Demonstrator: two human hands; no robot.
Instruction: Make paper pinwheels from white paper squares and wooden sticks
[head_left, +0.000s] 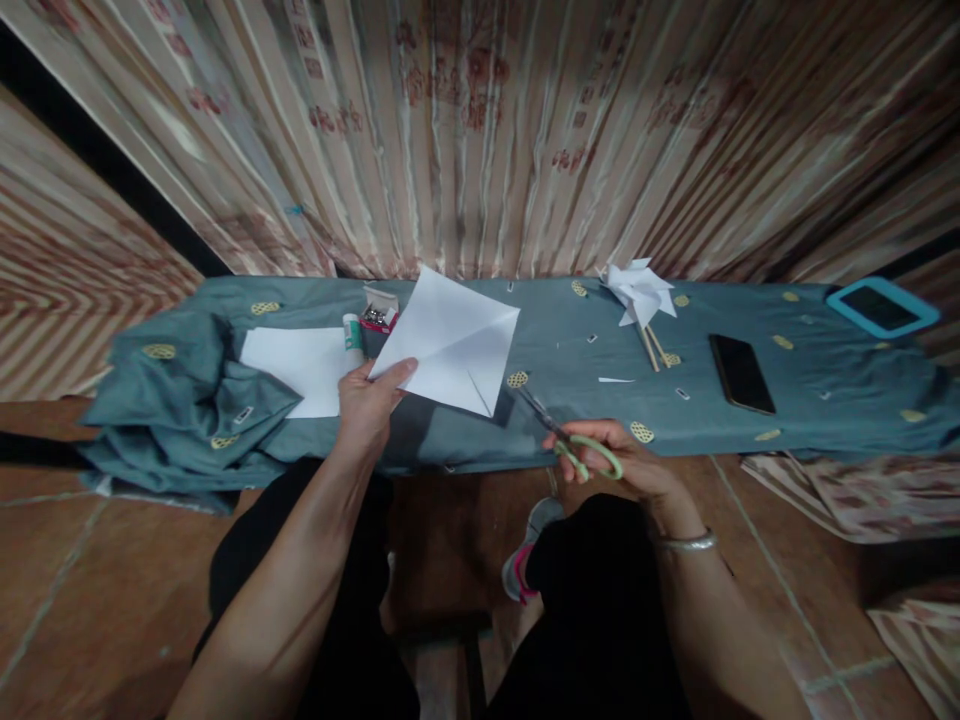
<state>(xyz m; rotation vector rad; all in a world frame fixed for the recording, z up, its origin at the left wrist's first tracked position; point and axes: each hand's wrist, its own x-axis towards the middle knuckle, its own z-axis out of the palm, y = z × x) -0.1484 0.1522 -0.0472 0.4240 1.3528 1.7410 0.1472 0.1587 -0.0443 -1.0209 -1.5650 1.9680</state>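
My left hand (373, 400) pinches the left corner of a square sheet of white paper (457, 335), with the thumb on top. Crease lines cross the sheet, and a short slit runs in from its lower right corner. My right hand (600, 450) is closed around a pair of scissors (574, 447) with light green handles. The blades point up and left, a little apart from that slit corner. At the back, right of the sheet, lie white paper pinwheels (640, 290) on wooden sticks. A thin white paper sliver (616, 380) rests on the cloth.
Left of the sheet are a stack of white paper (292, 370), a glue stick (352, 335) and a small open box of metal pins (379, 312). A black phone (741, 373) and a blue-framed tablet (883, 306) lie to the right on the green cloth (555, 345). Curtains hang behind.
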